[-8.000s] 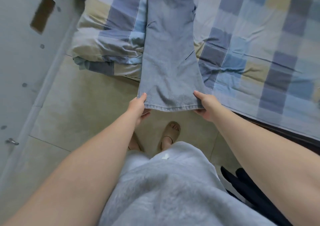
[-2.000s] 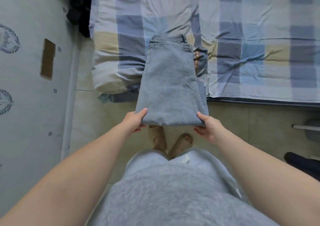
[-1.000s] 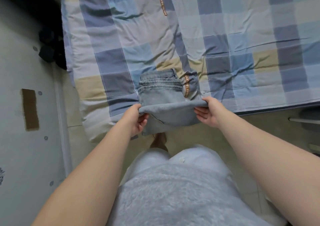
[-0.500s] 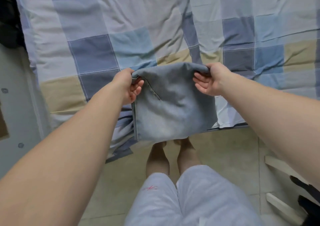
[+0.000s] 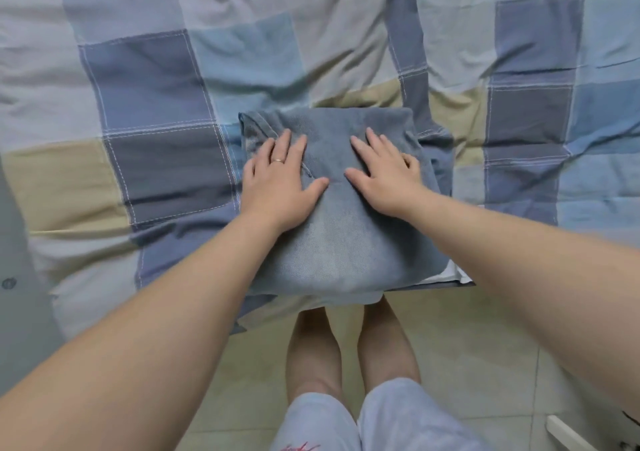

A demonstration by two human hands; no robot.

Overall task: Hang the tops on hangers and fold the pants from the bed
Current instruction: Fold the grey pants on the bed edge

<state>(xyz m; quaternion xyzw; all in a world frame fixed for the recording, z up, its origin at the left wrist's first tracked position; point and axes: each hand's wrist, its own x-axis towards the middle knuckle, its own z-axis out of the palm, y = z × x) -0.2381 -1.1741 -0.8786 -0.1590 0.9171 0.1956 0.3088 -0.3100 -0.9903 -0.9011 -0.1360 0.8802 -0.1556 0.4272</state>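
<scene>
A pair of light blue jeans (image 5: 341, 242) lies folded into a thick rectangle at the near edge of the bed, on the checked quilt (image 5: 145, 87). My left hand (image 5: 280, 180) presses flat on the upper left part of the bundle, fingers straight, a ring on one finger. My right hand (image 5: 386, 173) lies flat on the upper right part, fingers spread. Both palms face down on the denim. The near end of the bundle hangs slightly over the bed's edge. No tops or hangers are in view.
The quilt in blue, grey and beige squares fills the upper view. Below the bed edge is beige tiled floor (image 5: 485, 346) with my legs standing on it. A grey wall (image 5: 20, 294) runs along the left. A white frame part (image 5: 568, 433) shows at the bottom right.
The long jeans were folded up in stages. Half a second ago both hands gripped the top fold; now they have let go and press flat on the folded bundle.
</scene>
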